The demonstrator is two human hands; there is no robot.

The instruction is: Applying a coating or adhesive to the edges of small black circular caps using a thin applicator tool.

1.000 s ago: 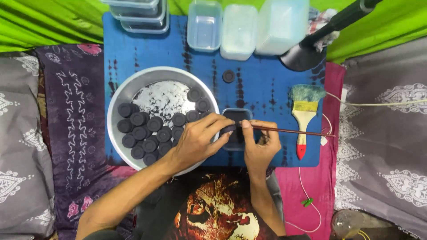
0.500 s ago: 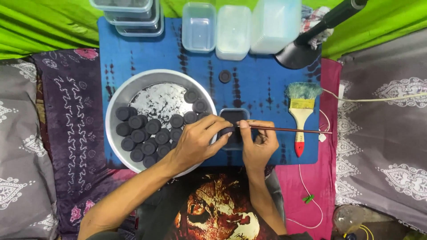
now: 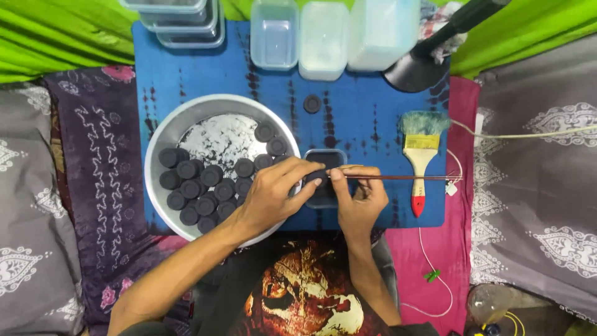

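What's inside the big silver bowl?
The silver bowl holds many small black round discs, crowded in its lower half, with bare shiny metal above them. The left hand covers the bowl's right edge, so anything beneath it is hidden.

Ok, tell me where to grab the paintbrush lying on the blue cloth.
Probably best to take the paintbrush by its yellow handle, just below the metal band, coming from above with fingers across its width. It lies flat, bristles pointing away from the person and red tip toward them, so the narrow handle sides look free. The thin stick crosses the handle lower down, so grip above it.
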